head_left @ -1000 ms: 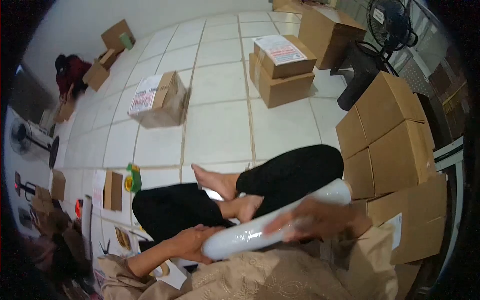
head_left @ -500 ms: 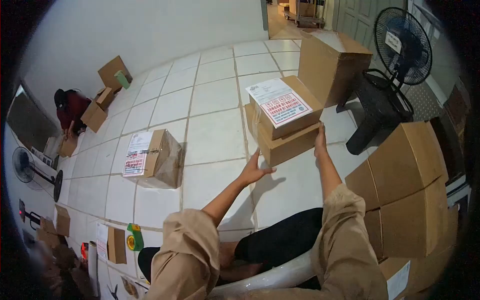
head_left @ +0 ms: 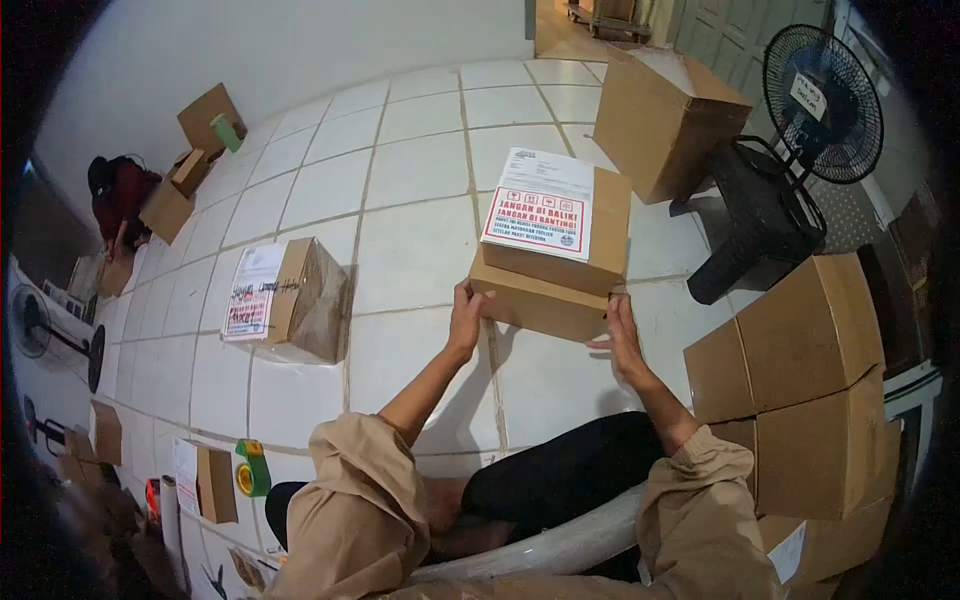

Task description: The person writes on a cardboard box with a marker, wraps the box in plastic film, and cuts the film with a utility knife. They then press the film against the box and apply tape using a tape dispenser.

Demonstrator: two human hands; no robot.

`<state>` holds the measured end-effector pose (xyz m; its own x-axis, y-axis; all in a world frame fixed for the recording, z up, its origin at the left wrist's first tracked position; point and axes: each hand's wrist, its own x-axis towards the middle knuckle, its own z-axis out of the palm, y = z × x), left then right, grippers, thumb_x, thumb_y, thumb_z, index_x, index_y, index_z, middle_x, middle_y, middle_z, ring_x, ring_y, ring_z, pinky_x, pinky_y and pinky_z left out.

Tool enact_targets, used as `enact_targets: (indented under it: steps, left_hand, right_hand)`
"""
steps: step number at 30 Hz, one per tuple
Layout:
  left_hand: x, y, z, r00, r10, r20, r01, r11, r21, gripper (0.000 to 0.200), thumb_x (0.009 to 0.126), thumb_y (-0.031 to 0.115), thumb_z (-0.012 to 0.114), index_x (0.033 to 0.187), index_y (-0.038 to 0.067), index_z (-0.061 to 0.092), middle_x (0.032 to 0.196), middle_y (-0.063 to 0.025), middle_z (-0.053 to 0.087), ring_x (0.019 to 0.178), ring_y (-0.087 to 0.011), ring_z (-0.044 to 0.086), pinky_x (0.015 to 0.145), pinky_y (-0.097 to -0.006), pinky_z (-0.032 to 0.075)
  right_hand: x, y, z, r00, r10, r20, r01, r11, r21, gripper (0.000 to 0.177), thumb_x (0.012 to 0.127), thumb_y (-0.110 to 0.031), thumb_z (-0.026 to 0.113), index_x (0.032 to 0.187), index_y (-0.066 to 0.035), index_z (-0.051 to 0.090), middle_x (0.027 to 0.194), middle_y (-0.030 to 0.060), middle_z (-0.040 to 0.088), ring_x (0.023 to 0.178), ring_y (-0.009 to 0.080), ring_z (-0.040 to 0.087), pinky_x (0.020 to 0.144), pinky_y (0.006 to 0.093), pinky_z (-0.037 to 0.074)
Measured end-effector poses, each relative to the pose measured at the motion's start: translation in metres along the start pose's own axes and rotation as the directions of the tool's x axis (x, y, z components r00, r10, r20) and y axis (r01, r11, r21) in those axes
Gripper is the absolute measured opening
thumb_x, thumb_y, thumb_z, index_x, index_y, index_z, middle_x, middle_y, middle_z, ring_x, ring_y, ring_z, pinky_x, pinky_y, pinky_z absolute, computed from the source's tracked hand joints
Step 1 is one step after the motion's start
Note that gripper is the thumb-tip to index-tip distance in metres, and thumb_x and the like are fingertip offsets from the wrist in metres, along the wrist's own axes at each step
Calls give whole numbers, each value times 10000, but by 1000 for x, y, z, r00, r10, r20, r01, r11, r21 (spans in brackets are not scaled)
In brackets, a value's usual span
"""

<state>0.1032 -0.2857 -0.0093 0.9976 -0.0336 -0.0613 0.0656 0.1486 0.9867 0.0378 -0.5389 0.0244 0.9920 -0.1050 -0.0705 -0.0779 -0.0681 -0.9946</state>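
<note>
A stack of two cardboard boxes (head_left: 560, 262) stands on the tiled floor ahead of me, the top one bearing a white and red label (head_left: 540, 205). My left hand (head_left: 466, 318) grips the lower box's near left corner. My right hand (head_left: 622, 335) presses against its near right corner. A roll of clear plastic wrap (head_left: 545, 550) lies across my lap, between my beige sleeves.
A wrapped, labelled box (head_left: 285, 300) sits to the left. Stacked cartons (head_left: 800, 380) rise at my right, with a large box (head_left: 665, 115) and a black fan (head_left: 820, 90) behind. A green tape dispenser (head_left: 250, 468) lies near left. Another person (head_left: 115, 195) crouches far left among boxes.
Both hands left the plastic roll, reached out to the stacked boxes and now hold the lower box, which has come closer to me. The roll now rests on my lap.
</note>
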Motion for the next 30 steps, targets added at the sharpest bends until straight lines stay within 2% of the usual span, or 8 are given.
enact_targets:
  steps: [9,13,15,18,21,24,25,30]
  left_hand:
    - [-78,3,-54,986,-85,142,78,995,57,536,850,326,493,1252,-5,366,1216,-134,445,1174,-218,396,1018,-352,274]
    - [-68,-7,-93,951,-171,259,157,985,75,555,883,442,426,1269,46,392,1237,-99,443,1176,-217,399,1032,-372,253]
    - [-41,-14,-96,963,-254,91,254,967,13,633,903,532,358,1358,94,329,1331,-94,405,1226,-219,370,1055,-417,219]
    - [0,-29,-60,980,-152,-130,153,988,5,675,900,559,353,1391,98,300,1358,-120,401,1262,-214,341,1052,-401,234]
    - [29,-81,-30,983,-158,96,184,892,-413,728,897,586,333,1395,59,276,1368,-144,388,1253,-203,376,1031,-299,301]
    - [-17,3,-30,886,-221,407,413,776,-476,751,923,557,275,1427,27,107,1489,-108,122,1366,-239,128,1106,-329,130]
    - [-23,3,-33,885,-199,420,397,794,-460,747,922,554,283,1438,65,53,1491,-99,112,1358,-236,159,1096,-334,184]
    - [-53,-25,-62,969,-176,173,228,907,-354,680,935,526,277,1449,162,21,1482,-95,148,1331,-222,235,1084,-325,224]
  right_hand:
    - [-58,10,-33,939,200,281,-243,962,126,640,864,-657,291,1231,-135,339,1297,111,316,1226,340,330,712,501,514]
    - [-7,34,-75,882,368,295,-433,880,197,595,871,-622,343,1202,-134,416,1205,76,444,1191,245,397,745,416,506]
    - [32,51,-67,961,197,-196,-184,979,82,613,872,-617,358,1248,-135,407,1226,79,460,1154,216,448,801,419,483]
    - [64,52,-39,974,190,-122,-183,981,65,616,875,-610,359,1254,-126,402,1223,82,464,1147,215,455,809,412,482]
    - [72,52,-6,978,206,-23,-204,977,62,621,881,-600,360,1262,-111,395,1219,87,469,1136,214,466,821,403,480]
    - [65,46,2,974,222,41,-224,974,36,627,886,-590,361,1271,-96,388,1215,91,475,1125,213,476,833,394,479]
    - [60,43,5,972,225,69,-228,973,28,628,888,-586,361,1274,-91,385,1213,92,477,1122,213,480,837,390,478]
    - [29,40,36,948,191,256,-204,979,25,637,897,-569,363,1288,-66,373,1207,100,486,1104,211,497,857,375,476]
